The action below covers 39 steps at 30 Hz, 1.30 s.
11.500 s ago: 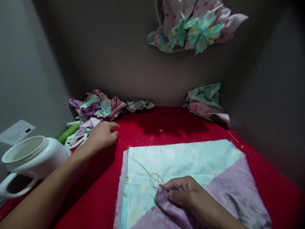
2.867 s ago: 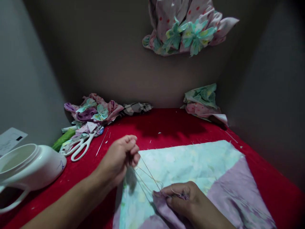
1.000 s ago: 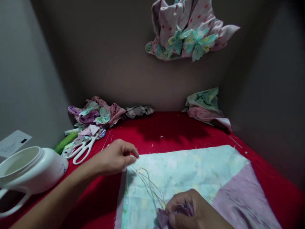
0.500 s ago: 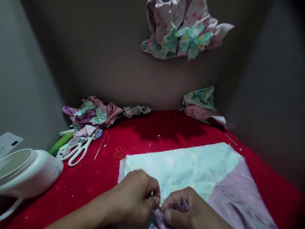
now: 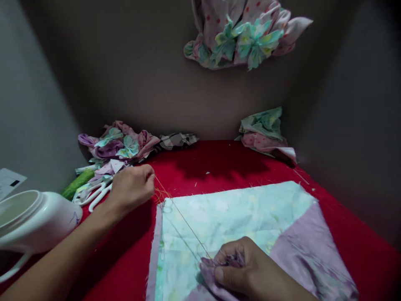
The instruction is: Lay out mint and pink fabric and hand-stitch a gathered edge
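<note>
My left hand (image 5: 133, 188) is raised at the left with its fingers pinched on an orange thread (image 5: 184, 220). Any needle in that pinch is hidden. The thread runs taut down to a bunched purple cloth (image 5: 208, 274). My right hand (image 5: 250, 267) grips this cloth between thumb and fingers, at bottom centre. Beneath lies a pale mint floral fabric (image 5: 238, 217) with a purple strip along its left edge and a larger purple part (image 5: 310, 255) at the right. Loose orange loops (image 5: 159, 194) rest by its upper left corner.
White-handled scissors (image 5: 99, 194) lie left, partly behind my left arm, beside a green object (image 5: 78, 184) and a cloth heap (image 5: 122, 142). A white ceramic pot (image 5: 59, 221) lies on the red surface (image 5: 125, 259). Folded fabric (image 5: 263, 129) sits back right; ruffled cloth (image 5: 238, 37) hangs above.
My left hand has moved up and left from beside my right hand, drawing the orange thread out straight. My right hand keeps its hold on the purple cloth. The view has shifted slightly.
</note>
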Each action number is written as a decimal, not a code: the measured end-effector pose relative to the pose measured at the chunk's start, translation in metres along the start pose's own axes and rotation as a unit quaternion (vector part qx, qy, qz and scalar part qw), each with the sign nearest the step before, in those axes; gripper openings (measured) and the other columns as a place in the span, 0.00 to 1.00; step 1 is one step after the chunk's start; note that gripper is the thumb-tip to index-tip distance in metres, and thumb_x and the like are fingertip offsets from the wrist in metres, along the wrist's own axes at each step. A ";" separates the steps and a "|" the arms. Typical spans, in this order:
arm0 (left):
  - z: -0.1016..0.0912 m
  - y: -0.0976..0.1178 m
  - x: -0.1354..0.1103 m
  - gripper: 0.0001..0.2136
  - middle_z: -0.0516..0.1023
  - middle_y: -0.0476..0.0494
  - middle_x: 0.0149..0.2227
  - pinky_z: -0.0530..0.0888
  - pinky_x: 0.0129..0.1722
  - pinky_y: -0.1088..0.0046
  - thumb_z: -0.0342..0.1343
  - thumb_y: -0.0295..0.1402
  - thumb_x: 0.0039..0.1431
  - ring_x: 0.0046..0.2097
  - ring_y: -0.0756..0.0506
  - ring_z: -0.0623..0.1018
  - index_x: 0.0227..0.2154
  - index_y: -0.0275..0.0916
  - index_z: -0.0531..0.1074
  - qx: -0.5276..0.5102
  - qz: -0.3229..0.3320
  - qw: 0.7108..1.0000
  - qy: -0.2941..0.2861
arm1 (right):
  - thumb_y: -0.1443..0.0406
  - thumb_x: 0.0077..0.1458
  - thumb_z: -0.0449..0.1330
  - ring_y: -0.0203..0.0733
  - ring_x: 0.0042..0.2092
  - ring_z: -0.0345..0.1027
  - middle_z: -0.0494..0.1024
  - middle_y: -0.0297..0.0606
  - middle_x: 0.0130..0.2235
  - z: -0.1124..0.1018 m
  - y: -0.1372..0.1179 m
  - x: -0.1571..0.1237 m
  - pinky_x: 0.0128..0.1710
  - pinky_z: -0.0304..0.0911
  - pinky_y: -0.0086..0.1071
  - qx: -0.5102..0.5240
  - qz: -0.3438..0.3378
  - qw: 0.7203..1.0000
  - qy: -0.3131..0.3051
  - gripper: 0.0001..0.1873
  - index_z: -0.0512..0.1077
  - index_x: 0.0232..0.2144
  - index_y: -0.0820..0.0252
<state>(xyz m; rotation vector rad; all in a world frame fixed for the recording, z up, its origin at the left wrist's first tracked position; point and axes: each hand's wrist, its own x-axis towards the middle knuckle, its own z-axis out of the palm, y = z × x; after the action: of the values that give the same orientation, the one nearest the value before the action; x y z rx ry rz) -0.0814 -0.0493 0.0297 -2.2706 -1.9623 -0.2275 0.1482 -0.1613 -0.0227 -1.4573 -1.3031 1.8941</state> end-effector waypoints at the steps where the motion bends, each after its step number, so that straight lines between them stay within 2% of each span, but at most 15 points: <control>1: 0.000 -0.006 0.003 0.11 0.73 0.42 0.28 0.57 0.27 0.73 0.42 0.33 0.55 0.31 0.45 0.71 0.30 0.38 0.70 0.023 -0.025 0.999 0.012 | 0.65 0.40 0.59 0.27 0.19 0.46 0.58 0.29 0.15 0.000 -0.002 -0.001 0.17 0.39 0.23 0.000 0.005 1.000 0.005 0.09 0.68 0.18 0.67; 4: 0.001 -0.021 0.009 0.15 0.73 0.36 0.31 0.56 0.27 0.70 0.39 0.33 0.55 0.33 0.41 0.71 0.33 0.35 0.70 0.068 -0.087 0.994 0.025 | 0.66 0.37 0.59 0.27 0.18 0.45 0.57 0.28 0.14 0.001 -0.007 -0.002 0.17 0.40 0.23 0.011 0.020 1.000 0.019 0.07 0.67 0.17 0.67; 6: 0.002 -0.025 0.011 0.17 0.72 0.32 0.32 0.57 0.28 0.68 0.37 0.33 0.55 0.35 0.37 0.71 0.33 0.31 0.70 0.053 -0.098 0.994 0.009 | 0.66 0.35 0.59 0.27 0.19 0.46 0.58 0.28 0.15 0.002 -0.006 -0.003 0.17 0.41 0.23 0.027 0.016 0.999 0.023 0.07 0.68 0.17 0.67; 9: 0.005 -0.015 0.009 0.17 0.72 0.33 0.34 0.59 0.30 0.68 0.39 0.33 0.53 0.37 0.37 0.71 0.38 0.32 0.70 0.002 -0.077 0.997 -0.026 | 0.64 0.35 0.61 0.27 0.19 0.48 0.60 0.29 0.15 0.002 -0.002 -0.002 0.18 0.43 0.22 0.044 0.003 0.999 0.032 0.09 0.70 0.19 0.68; 11: 0.008 0.001 0.002 0.17 0.72 0.40 0.32 0.61 0.29 0.72 0.43 0.33 0.52 0.33 0.44 0.71 0.42 0.35 0.68 -0.115 -0.025 0.988 -0.097 | 0.64 0.35 0.60 0.27 0.19 0.48 0.60 0.29 0.15 0.002 0.001 -0.002 0.18 0.43 0.23 0.032 0.006 0.999 0.039 0.10 0.71 0.21 0.69; 12: 0.009 0.011 -0.004 0.17 0.71 0.44 0.29 0.61 0.27 0.75 0.44 0.33 0.51 0.29 0.47 0.69 0.43 0.35 0.68 -0.202 0.006 0.965 -0.164 | 0.64 0.35 0.60 0.28 0.20 0.49 0.60 0.29 0.16 0.001 0.002 -0.002 0.19 0.43 0.23 0.022 0.004 0.999 0.044 0.10 0.72 0.21 0.69; 13: 0.010 0.021 -0.011 0.18 0.68 0.48 0.25 0.60 0.25 0.77 0.46 0.34 0.50 0.25 0.50 0.66 0.44 0.35 0.67 -0.295 0.035 0.922 -0.248 | 0.64 0.35 0.60 0.28 0.20 0.50 0.62 0.30 0.17 0.001 0.003 -0.002 0.19 0.44 0.23 0.013 -0.001 0.999 0.047 0.10 0.72 0.22 0.69; 15: 0.011 0.041 -0.026 0.19 0.63 0.52 0.21 0.58 0.22 0.79 0.48 0.35 0.50 0.23 0.52 0.60 0.44 0.35 0.67 -0.423 0.086 0.812 -0.393 | 0.64 0.35 0.60 0.30 0.22 0.53 0.65 0.32 0.20 0.000 0.003 -0.002 0.21 0.48 0.23 0.003 -0.025 0.998 0.057 0.11 0.73 0.23 0.69; 16: 0.012 0.049 -0.033 0.17 0.62 0.52 0.21 0.58 0.23 0.79 0.48 0.35 0.50 0.23 0.53 0.59 0.43 0.35 0.69 -0.442 0.108 0.779 -0.431 | 0.64 0.35 0.61 0.31 0.24 0.55 0.67 0.34 0.22 -0.001 0.003 -0.002 0.23 0.50 0.23 -0.002 -0.042 0.997 0.064 0.10 0.73 0.22 0.68; 17: 0.013 0.055 -0.038 0.15 0.61 0.52 0.21 0.57 0.23 0.79 0.48 0.35 0.50 0.24 0.53 0.59 0.39 0.35 0.70 -0.442 0.129 0.765 -0.450 | 0.65 0.35 0.60 0.32 0.26 0.57 0.68 0.35 0.25 0.000 0.003 -0.002 0.26 0.52 0.24 -0.006 -0.060 0.996 0.071 0.09 0.73 0.22 0.68; 20: 0.017 0.062 -0.045 0.09 0.58 0.53 0.19 0.55 0.22 0.79 0.48 0.34 0.51 0.24 0.53 0.58 0.22 0.34 0.67 -0.410 0.156 0.775 -0.455 | 0.68 0.37 0.58 0.32 0.27 0.58 0.69 0.35 0.25 0.001 0.000 -0.003 0.26 0.53 0.23 -0.019 -0.060 0.995 0.077 0.05 0.72 0.22 0.67; 22: 0.019 0.059 -0.043 0.11 0.55 0.54 0.18 0.52 0.20 0.79 0.47 0.35 0.51 0.22 0.54 0.55 0.18 0.35 0.61 -0.415 0.135 0.780 -0.449 | 0.69 0.39 0.57 0.30 0.23 0.55 0.66 0.32 0.20 0.002 -0.002 -0.004 0.22 0.49 0.23 -0.019 -0.028 0.997 0.073 0.05 0.71 0.21 0.67; 24: 0.020 0.056 -0.039 0.11 0.54 0.54 0.18 0.51 0.19 0.79 0.47 0.36 0.50 0.22 0.54 0.54 0.18 0.36 0.59 -0.438 0.117 0.784 -0.424 | 0.69 0.39 0.57 0.28 0.21 0.52 0.63 0.29 0.17 0.002 -0.004 -0.005 0.19 0.46 0.22 -0.019 -0.007 0.997 0.070 0.04 0.70 0.21 0.67; 29: 0.021 0.054 -0.034 0.11 0.52 0.55 0.17 0.51 0.19 0.78 0.47 0.37 0.49 0.21 0.54 0.53 0.17 0.36 0.59 -0.459 0.095 0.799 -0.377 | 0.69 0.38 0.57 0.28 0.20 0.52 0.63 0.30 0.16 0.001 -0.003 -0.004 0.18 0.45 0.22 -0.016 -0.011 0.997 0.070 0.04 0.68 0.20 0.68; 39: 0.019 0.050 -0.032 0.13 0.52 0.55 0.17 0.52 0.21 0.77 0.46 0.39 0.50 0.22 0.54 0.54 0.18 0.35 0.60 -0.451 0.085 0.823 -0.334 | 0.67 0.38 0.58 0.27 0.18 0.51 0.64 0.30 0.16 0.001 -0.005 -0.005 0.17 0.44 0.21 -0.007 0.001 0.998 0.056 0.06 0.69 0.20 0.68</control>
<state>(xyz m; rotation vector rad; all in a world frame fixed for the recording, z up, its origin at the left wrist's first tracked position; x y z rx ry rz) -0.0357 -0.0833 0.0044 -3.5128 -2.2149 -0.4719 0.1478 -0.1639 -0.0158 -1.5482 -1.2660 1.7798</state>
